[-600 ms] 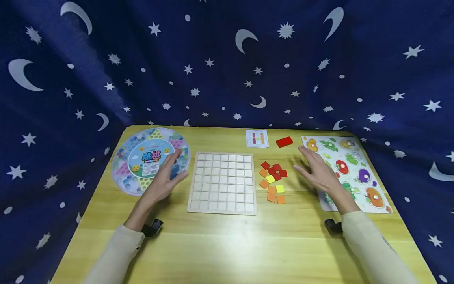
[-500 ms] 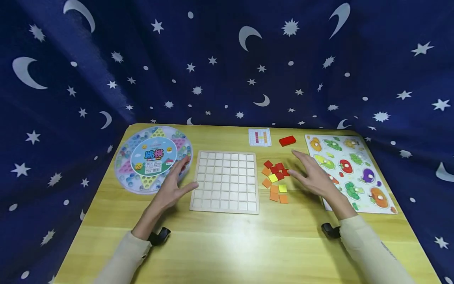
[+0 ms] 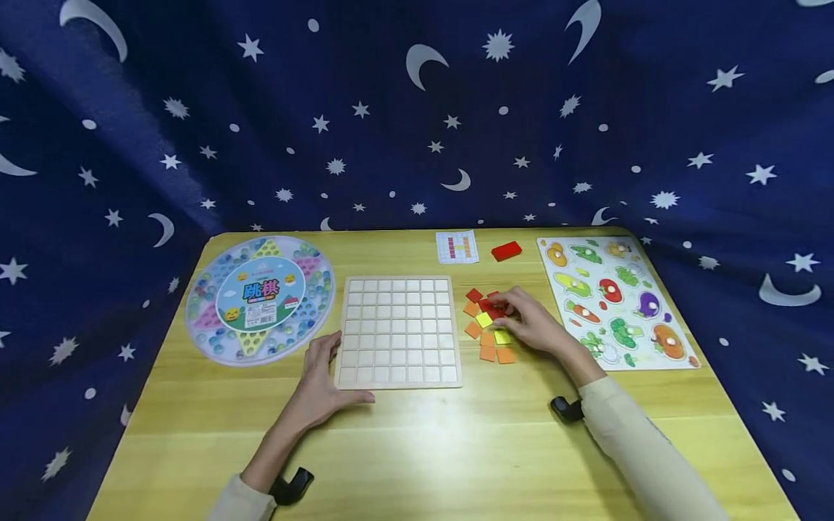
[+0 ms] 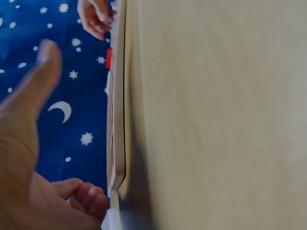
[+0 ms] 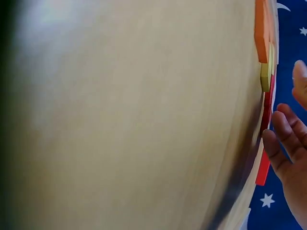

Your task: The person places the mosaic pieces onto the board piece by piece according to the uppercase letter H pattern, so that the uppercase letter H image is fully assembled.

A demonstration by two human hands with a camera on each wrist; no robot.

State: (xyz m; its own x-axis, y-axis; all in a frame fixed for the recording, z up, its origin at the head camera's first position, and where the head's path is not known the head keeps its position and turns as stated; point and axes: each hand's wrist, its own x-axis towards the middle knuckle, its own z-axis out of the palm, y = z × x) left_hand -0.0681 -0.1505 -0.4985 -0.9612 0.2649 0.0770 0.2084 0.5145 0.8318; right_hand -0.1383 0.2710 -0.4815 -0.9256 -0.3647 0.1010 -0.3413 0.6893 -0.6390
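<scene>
A wooden grid board (image 3: 399,334) with square cells lies flat mid-table. At its near left corner is my left hand (image 3: 318,394), fingers along the left side and thumb stretched out by the front edge; whether it touches the board is unclear. To the board's right lie loose square tiles: red (image 3: 473,295), orange (image 3: 487,353) and yellow (image 3: 483,319). Over the red ones hovers my right hand (image 3: 536,324), partly hiding them. Its fingers (image 5: 283,129) look spread beside the red tiles (image 5: 266,112) in the right wrist view, with no tile seen pinched.
Behind the tiles are a red block (image 3: 507,251) and a small printed card (image 3: 457,247) with a coloured grid pattern. A round Chinese checkers set (image 3: 215,340) lies at left, a vegetable peg puzzle (image 3: 560,250) at right. A starry curtain (image 3: 391,65) surrounds the table.
My left hand has come down from above the checkers set to the board's near left corner. My right hand has moved left onto the red tiles. The head view has shifted slightly.
</scene>
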